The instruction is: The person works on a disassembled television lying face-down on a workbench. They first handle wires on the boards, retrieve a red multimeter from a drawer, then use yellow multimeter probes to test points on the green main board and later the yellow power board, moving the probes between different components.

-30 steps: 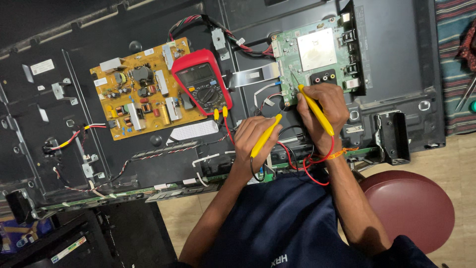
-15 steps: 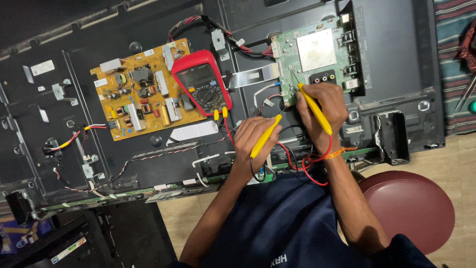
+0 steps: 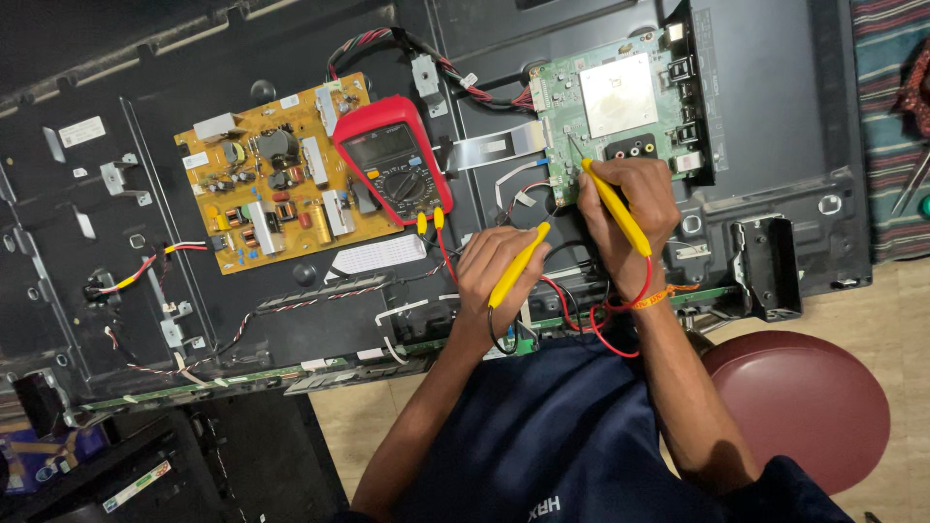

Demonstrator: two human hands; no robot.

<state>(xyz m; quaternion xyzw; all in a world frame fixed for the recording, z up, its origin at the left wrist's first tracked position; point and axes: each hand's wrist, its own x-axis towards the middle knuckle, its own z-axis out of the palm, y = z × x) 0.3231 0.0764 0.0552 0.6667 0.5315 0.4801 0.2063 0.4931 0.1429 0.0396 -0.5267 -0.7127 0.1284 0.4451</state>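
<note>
My left hand grips a yellow test probe whose tip rests near the lower left corner of a green circuit board. My right hand holds a second yellow probe, its tip touching the green board's lower left edge. Red and black leads run from both probes to a red multimeter, which lies on the edge of a yellow power board. Both boards are mounted on the open black back panel of a flat television.
A flat white ribbon cable and a bundle of red and black wires link the boards. A round maroon stool stands at the lower right on a wooden floor. A striped cloth lies at the far right.
</note>
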